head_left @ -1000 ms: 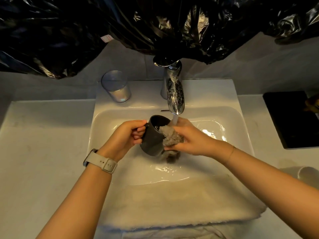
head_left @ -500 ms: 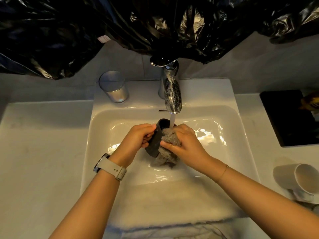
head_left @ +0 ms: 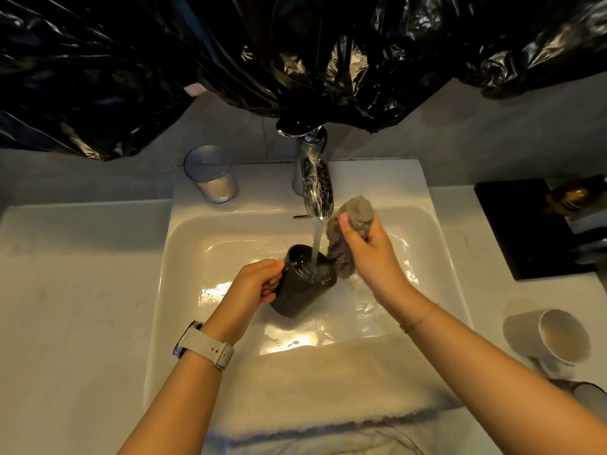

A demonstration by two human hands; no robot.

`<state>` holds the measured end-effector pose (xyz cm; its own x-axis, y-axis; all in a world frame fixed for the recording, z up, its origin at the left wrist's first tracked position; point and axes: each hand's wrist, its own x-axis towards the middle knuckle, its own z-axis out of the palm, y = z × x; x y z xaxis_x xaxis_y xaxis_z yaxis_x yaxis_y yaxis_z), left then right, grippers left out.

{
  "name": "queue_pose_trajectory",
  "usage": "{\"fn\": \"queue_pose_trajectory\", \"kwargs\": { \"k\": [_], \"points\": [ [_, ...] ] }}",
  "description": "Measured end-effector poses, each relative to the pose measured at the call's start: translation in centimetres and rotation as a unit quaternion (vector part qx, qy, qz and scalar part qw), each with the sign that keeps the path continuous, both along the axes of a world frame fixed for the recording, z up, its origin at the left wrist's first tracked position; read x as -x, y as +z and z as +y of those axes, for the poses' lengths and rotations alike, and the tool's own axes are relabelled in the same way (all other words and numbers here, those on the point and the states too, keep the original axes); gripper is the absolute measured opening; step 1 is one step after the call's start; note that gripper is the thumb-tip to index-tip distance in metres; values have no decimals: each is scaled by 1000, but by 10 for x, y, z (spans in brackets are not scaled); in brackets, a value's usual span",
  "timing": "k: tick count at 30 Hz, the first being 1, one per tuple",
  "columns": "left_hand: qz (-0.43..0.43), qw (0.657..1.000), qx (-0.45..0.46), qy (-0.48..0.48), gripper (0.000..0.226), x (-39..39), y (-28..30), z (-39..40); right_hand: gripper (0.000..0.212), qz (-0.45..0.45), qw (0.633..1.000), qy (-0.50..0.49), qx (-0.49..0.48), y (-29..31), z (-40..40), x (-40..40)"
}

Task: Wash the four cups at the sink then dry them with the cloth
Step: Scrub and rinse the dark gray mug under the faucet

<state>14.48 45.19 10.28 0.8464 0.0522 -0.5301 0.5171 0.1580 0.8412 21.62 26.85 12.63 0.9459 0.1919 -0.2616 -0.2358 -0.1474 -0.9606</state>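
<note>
My left hand [head_left: 255, 284] grips the handle of a dark grey mug [head_left: 302, 287] held upright in the white sink [head_left: 184, 257]. Water from the chrome tap [head_left: 315, 188] runs straight into the mug. My right hand [head_left: 368, 247] holds a wet grey scrubbing cloth [head_left: 348, 234] lifted just right of the mug, clear of its rim. A clear glass cup [head_left: 212, 174] stands on the sink's back left ledge. A white mug [head_left: 551, 336] lies on its side on the right counter, and part of a dark cup [head_left: 584, 394] shows below it.
A pale towel [head_left: 328, 389] is draped over the sink's front edge. A black tray [head_left: 525, 228] with bottles sits at the right. Black plastic sheeting [head_left: 295, 54] hangs over the wall above the tap. White counter [head_left: 75, 290] extends to the left.
My right hand has pulled the grey cloth out of the mug and raised it to the right. The mug now stands more upright under the stream.
</note>
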Motion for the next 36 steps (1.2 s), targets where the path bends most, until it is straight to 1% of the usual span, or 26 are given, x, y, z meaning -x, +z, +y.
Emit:
{"fn": "queue_pose_trajectory", "kwargs": {
  "k": [1, 3, 4, 6, 7, 8, 9, 10, 12, 13, 15, 16, 17, 18, 19, 20, 21, 23, 24, 25, 26, 27, 29, 32, 34, 36],
  "points": [
    [-5, 1000, 6, 2, 42, 0, 0, -2, 34, 4, 1000, 17, -7, -3, 4, 7],
    [-19, 1000, -1, 4, 42, -1, 1, -4, 26, -11, 998, 59, 2, -11, 6, 18],
    [-28, 1000, -9, 4, 42, -2, 1, -4, 24, -20, 995, 100, 14, -18, 4, 20],
    [-42, 999, -22, 5, 44, -3, 2, -4, 27, 7, 980, 198, 36, -25, 0, 21],
    [-45, 999, -27, 6, 45, -3, 2, -4, 33, 31, 973, 223, 41, -26, -1, 20],
    [-47, 998, -31, 7, 46, -3, 2, -2, 42, 55, 973, 218, 44, -28, -2, 17],
    [-48, 998, -34, 7, 46, -2, 1, -1, 45, 65, 976, 202, 58, -28, -2, 14],
    [-50, 998, -35, 6, 45, -2, 1, -1, 40, 46, 977, 188, 87, -27, -1, 10],
    [-57, 998, -32, 2, 41, 0, 0, 0, 18, -14, 977, 155, 147, -27, 3, 3],
    [-64, 997, -32, -2, 39, 1, 0, 0, 10, -18, 976, 143, 162, -27, 5, -1],
    [-81, 996, -32, -11, 38, 3, -1, 1, 44, 19, 972, 148, 182, -29, 9, -10],
    [-87, 996, -35, -15, 36, 4, -1, 1, 59, 62, 967, 163, 187, -31, 11, -15],
    [-91, 995, -37, -20, 33, 5, -1, 2, 64, 97, 960, 182, 190, -31, 14, -19],
    [-93, 995, -40, -25, 31, 5, -2, 3, 55, 113, 955, 199, 190, -30, 16, -23],
    [-93, 994, -41, -31, 31, 5, -2, 4, 37, 111, 952, 210, 192, -33, 19, -26],
    [-89, 994, -42, -40, 32, 4, -3, 5, 23, 87, 947, 218, 221, -34, 22, -28],
    [-85, 994, -46, -52, 34, 2, -2, 5, 19, 48, 936, 227, 266, -35, 25, -31],
    [-73, 992, -64, -83, 38, -2, 0, 4, 21, -43, 898, 241, 364, -39, 34, -35],
    [-69, 991, -73, -91, 40, -4, 1, 4, 19, -95, 878, 252, 396, -39, 39, -35],
    [-68, 990, -78, -93, 42, -5, 1, 5, 17, -132, 866, 260, 406, -39, 43, -34],
    [-68, 991, -78, -87, 42, -6, 1, 7, 17, -138, 870, 252, 399, -41, 46, -33],
    [-72, 992, -75, -77, 41, -6, 0, 9, 19, -112, 890, 228, 379, -40, 48, -34],
    [-89, 991, -78, -58, 37, -4, -2, 13, 33, -30, 929, 166, 331, -46, 48, -39],
    [-116, 987, -108, -28, 36, -3, -4, 15, 54, 95, 921, 194, 325, -47, 43, -42],
    [-125, 984, -126, -19, 36, -4, -3, 15, 60, 238, 929, 191, 209, -42, 39, -35],
    [-125, 983, -132, -28, 36, -4, -1, 16, 56, 318, 928, 179, 77, -38, 33, -30]
  ]
}}
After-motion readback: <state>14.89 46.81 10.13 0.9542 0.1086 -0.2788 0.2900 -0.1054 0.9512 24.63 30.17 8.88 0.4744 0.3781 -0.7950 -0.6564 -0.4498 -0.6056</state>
